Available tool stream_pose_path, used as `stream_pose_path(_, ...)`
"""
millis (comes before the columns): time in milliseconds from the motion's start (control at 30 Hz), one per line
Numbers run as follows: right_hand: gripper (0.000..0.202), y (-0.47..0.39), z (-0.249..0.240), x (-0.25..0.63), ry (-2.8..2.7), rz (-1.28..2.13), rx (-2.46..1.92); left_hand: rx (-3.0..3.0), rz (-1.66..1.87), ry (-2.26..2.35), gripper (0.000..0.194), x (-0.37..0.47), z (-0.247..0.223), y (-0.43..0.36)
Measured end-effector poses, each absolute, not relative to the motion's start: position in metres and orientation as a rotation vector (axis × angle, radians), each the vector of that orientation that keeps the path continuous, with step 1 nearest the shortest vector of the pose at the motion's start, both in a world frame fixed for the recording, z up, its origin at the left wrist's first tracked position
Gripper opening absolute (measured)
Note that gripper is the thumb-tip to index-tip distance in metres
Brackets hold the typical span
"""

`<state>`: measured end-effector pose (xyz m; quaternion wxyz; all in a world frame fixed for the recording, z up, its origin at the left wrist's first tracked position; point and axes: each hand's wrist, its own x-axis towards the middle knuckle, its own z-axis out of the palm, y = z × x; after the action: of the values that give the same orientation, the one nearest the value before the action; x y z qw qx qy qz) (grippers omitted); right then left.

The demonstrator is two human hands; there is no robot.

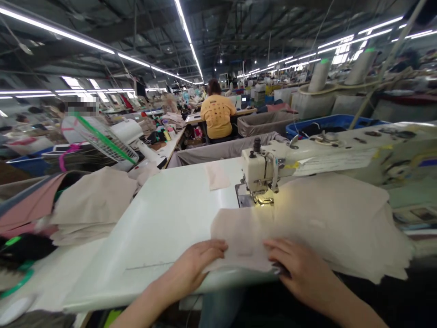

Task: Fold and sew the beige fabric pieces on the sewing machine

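Observation:
A beige fabric piece (241, 234) lies on the pale sewing table in front of the sewing machine (257, 168), its far edge close to the lit presser foot (264, 200). At the piece's left edge, my left hand (196, 262) has its fingers bent over the cloth. My right hand (300, 269) pinches the near right corner. A small dark object (282, 269) shows under the right fingers; its kind is hard to make out. Right of the needle, a stack of beige fabric pieces (341, 223) spreads under the machine arm.
A small beige scrap (217, 176) rests behind the needle area. More beige fabric (95, 196) is piled left, near a white fan with a green strip (105, 139). A person in a yellow shirt (217, 116) sits ahead. A blue bin (331, 125) stands behind the machine.

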<state>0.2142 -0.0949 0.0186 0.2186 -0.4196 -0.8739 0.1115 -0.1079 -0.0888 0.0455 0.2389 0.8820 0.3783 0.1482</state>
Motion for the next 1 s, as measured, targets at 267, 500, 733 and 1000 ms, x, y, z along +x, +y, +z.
stream_pose_path(267,0.022,-0.067,0.018,0.202,-1.902,1.001,-1.264,1.933,0.662,1.512,0.036,-0.105,0.043,-0.070)
stream_pose_path(500,0.029,-0.057,0.007,0.180,-1.308,0.916,-1.488,1.899,0.704,1.694,0.039,-0.082,0.036,-0.055)
stream_pose_path(733,0.018,-0.072,0.003,0.190,-1.563,0.923,-1.546,2.272,0.884,1.459,0.028,-0.079,0.043,-0.073)
stream_pose_path(1000,0.018,-0.073,0.002,0.198,-1.618,0.894,-1.609,2.182,0.648,1.585,0.028,-0.079,0.044,-0.076)
